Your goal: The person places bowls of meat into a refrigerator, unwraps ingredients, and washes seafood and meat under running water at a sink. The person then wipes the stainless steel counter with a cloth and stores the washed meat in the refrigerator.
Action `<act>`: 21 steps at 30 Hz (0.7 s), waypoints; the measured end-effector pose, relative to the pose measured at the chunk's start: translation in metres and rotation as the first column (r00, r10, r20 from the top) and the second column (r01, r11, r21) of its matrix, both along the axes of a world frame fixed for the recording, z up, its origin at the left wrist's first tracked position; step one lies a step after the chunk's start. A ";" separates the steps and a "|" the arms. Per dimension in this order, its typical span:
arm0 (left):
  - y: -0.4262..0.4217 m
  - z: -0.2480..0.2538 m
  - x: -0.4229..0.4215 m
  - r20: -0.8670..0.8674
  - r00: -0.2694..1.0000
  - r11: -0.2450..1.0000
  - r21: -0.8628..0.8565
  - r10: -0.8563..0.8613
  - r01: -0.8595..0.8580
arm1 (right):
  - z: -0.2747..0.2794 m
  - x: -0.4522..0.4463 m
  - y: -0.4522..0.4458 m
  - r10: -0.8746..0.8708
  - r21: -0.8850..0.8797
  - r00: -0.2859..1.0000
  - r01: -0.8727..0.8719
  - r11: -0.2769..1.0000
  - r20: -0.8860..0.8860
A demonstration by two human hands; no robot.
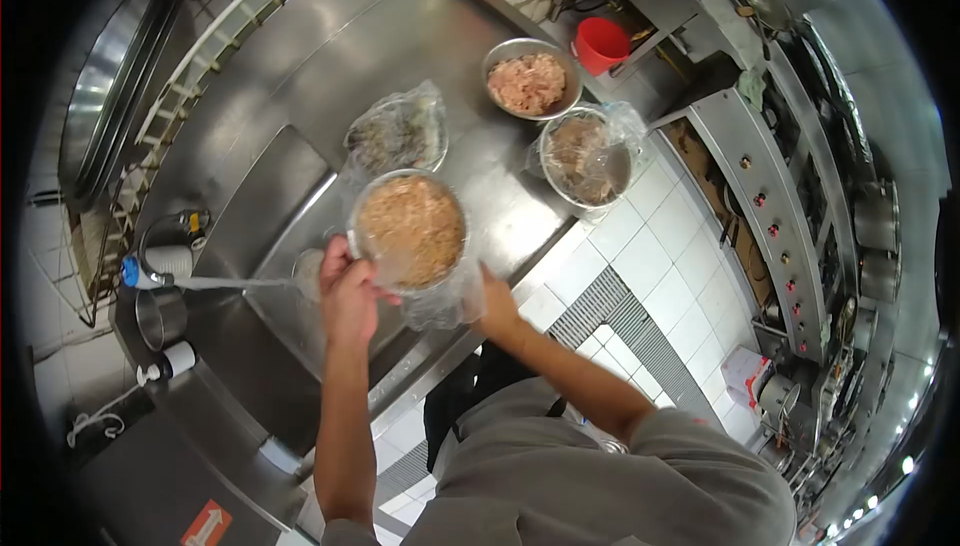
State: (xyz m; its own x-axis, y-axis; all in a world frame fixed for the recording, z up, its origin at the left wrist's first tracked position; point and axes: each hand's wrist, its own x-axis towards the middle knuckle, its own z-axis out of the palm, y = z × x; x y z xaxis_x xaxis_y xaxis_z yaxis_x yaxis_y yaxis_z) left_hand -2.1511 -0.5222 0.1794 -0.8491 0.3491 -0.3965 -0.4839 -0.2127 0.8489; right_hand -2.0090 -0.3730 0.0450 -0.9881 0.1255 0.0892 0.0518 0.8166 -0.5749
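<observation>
A round metal bowl [466, 229] of light brown, crumbly food [412, 226] is held above the counter's front part. My left hand [347, 286] grips its near left rim, with the fingers closed around the edge. Clear plastic wrap [440, 304] hangs loosely from the bowl's near right side. At that side my right hand [494, 304] is closed on the plastic, its fingertips partly hidden. Just behind the bowl lies a plastic-covered container [400, 134] of dark, mixed food.
On the counter [300, 56] stand a metal bowl of pinkish minced meat [527, 84] and a plastic-covered bowl [585, 158]. Left are a sink [270, 196] with running water and a dish rack [185, 91]. A red bucket [602, 46] and a stove [770, 211] are right.
</observation>
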 end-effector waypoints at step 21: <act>0.237 -0.047 -0.031 -0.412 0.272 0.406 -0.910 -0.870 -0.079 | 0.059 -0.013 0.334 -0.528 -0.503 0.818 0.564 0.655 0.230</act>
State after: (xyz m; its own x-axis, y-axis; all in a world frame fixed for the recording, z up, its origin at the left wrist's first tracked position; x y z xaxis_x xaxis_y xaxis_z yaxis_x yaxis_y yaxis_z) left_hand -2.1819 -0.2848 0.1324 -0.6387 0.7693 0.0156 0.6996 0.5721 0.4280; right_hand -2.0219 -0.0388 0.1039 -0.7268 0.6520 -0.2158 0.4367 0.1962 -0.8779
